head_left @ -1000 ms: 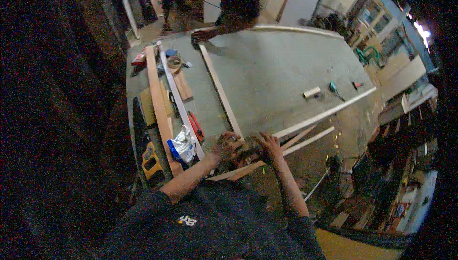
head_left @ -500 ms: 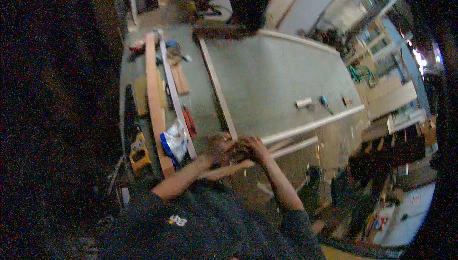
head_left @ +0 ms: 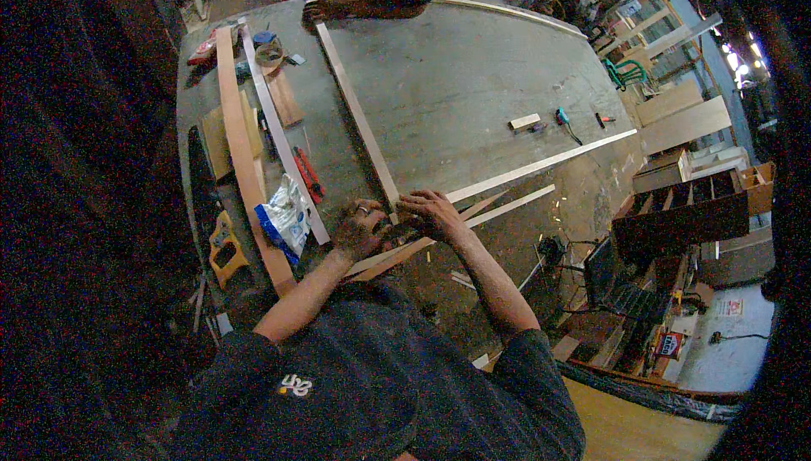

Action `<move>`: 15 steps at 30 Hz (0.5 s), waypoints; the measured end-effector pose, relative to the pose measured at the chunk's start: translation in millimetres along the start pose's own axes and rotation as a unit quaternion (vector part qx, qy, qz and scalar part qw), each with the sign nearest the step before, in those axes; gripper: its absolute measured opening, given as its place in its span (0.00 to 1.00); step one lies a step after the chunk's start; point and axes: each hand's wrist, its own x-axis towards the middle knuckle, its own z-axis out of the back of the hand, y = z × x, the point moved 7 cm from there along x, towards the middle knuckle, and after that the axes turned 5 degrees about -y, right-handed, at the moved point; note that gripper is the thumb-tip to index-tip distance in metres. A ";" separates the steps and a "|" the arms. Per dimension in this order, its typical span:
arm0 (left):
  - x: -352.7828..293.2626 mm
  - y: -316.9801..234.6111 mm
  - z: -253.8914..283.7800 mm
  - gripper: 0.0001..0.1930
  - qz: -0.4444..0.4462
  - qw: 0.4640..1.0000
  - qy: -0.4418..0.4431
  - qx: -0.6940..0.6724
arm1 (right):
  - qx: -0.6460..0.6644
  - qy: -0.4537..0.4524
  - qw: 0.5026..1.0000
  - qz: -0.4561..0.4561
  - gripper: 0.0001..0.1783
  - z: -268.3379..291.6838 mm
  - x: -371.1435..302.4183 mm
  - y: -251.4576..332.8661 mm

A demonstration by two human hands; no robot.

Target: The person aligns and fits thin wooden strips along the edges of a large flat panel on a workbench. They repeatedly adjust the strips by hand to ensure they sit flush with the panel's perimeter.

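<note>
Left hand (head_left: 360,231) and right hand (head_left: 432,212) about the near end of a wooden strip (head_left: 358,114), which extends beyond them; shadow obscures the fingertips, so whether either grasps it cannot be told. Farther off, a co-worker's arm (head_left: 372,9), body cut off.

Brown floor (head_left: 511,245) spreads right of the fingers (head_left: 420,201); farther right stands a dark shelf (head_left: 680,223), with bright light (head_left: 734,64) beyond and a pale wall (head_left: 733,360) nearer.
</note>
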 end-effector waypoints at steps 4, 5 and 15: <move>1.1 -3.5 6.4 0.12 -0.003 1.000 -0.013 -0.008 | -0.020 -0.014 0.999 0.031 0.27 -10.0 -0.8 -2.4; 1.4 -4.1 7.1 0.11 -0.004 1.000 -0.017 -0.017 | 0.048 -0.012 0.999 0.018 0.27 -13.9 -0.6 -5.8; -2.4 -0.2 -1.3 0.13 0.002 0.999 -0.021 -0.026 | -0.055 -0.012 0.995 0.079 0.26 -17.3 4.3 0.9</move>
